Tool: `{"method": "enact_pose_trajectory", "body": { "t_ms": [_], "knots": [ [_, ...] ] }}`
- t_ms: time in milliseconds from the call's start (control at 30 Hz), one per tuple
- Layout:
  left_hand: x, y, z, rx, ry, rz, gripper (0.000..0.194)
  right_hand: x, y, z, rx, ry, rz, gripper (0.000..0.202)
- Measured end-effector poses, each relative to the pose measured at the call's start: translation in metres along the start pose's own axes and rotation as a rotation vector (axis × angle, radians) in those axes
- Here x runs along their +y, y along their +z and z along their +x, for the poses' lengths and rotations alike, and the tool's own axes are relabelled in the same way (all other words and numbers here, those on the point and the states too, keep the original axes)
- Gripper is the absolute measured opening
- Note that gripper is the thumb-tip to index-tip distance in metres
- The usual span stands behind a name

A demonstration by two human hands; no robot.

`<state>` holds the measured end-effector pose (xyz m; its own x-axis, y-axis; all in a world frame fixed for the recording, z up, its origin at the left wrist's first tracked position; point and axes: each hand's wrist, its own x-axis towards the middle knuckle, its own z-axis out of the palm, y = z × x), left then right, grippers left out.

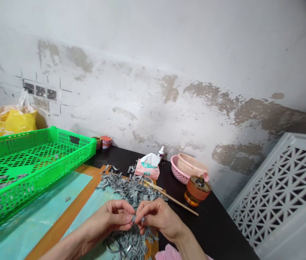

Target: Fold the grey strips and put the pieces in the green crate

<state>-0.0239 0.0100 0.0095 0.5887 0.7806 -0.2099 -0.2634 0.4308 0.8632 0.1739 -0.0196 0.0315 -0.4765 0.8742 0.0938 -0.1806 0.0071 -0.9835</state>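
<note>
Close together over the pile, both of my hands pinch at a small grey piece [134, 218]. My left hand [116, 215] is closed, with thumb and forefinger on the left side of it. My right hand [157, 219] is closed too, its fingertips meeting the piece from the right; a grey bit also shows by its thumb. Behind the hands lies a heap of curved grey strips [120, 184]. Below them is a pile of small grey pieces [135, 242], with a dark ring-shaped loop [111, 245] at its left. Exact shapes in my fingers are partly hidden.
A green plastic crate [71, 155] holding grey pieces stands left. Behind the heap are a tissue box [147, 169] and a small white bottle [161, 151]. Right of it lie a wooden stick [182, 205], pink baskets [178, 171] and an amber jar [196, 191]. A white lattice panel [285, 191] stands far right.
</note>
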Motion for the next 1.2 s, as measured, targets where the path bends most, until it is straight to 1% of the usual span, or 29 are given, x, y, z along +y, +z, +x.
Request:
{"method": "enact_pose_trajectory", "body": {
  "t_ms": [33, 100, 267, 333, 500, 667, 800, 900, 967, 1100, 1200],
  "knots": [
    [-0.001, 0.0, 0.0, -0.004, -0.007, -0.002, 0.025, -0.001, -0.001, -0.001, -0.015, 0.017, -0.017, 0.021],
    [-0.002, 0.001, 0.0, -0.009, -0.018, -0.01, 0.026, -0.003, -0.004, -0.003, -0.002, 0.05, -0.056, 0.021],
    [-0.003, 0.003, 0.001, -0.009, 0.0, -0.029, 0.026, -0.005, -0.003, 0.0, 0.157, 0.187, -0.082, 0.027],
    [-0.004, 0.004, 0.001, -0.01, 0.007, -0.023, 0.026, -0.005, -0.001, 0.002, 0.195, 0.213, -0.065, 0.03],
    [-0.006, 0.005, 0.0, -0.031, 0.055, 0.031, 0.025, -0.003, 0.001, 0.004, 0.207, 0.217, -0.039, 0.032],
    [-0.003, 0.009, -0.001, -0.007, 0.075, 0.11, 0.026, -0.002, -0.001, 0.003, 0.221, 0.237, -0.114, 0.032],
    [-0.002, 0.011, -0.001, 0.003, 0.073, 0.146, 0.026, -0.004, -0.001, 0.002, 0.224, 0.217, -0.187, 0.029],
    [-0.003, 0.009, 0.0, 0.02, 0.057, 0.13, 0.024, -0.005, 0.002, 0.002, 0.243, 0.16, -0.261, 0.024],
    [-0.005, 0.008, 0.001, 0.029, 0.039, 0.114, 0.025, -0.005, 0.003, 0.002, 0.256, 0.151, -0.287, 0.023],
    [-0.006, 0.005, 0.004, 0.045, 0.006, 0.059, 0.028, -0.001, 0.005, 0.006, 0.246, 0.182, -0.232, 0.03],
    [-0.006, 0.005, 0.004, 0.06, 0.0, 0.023, 0.028, 0.002, 0.006, 0.008, 0.208, 0.103, -0.179, 0.033]
  ]
}}
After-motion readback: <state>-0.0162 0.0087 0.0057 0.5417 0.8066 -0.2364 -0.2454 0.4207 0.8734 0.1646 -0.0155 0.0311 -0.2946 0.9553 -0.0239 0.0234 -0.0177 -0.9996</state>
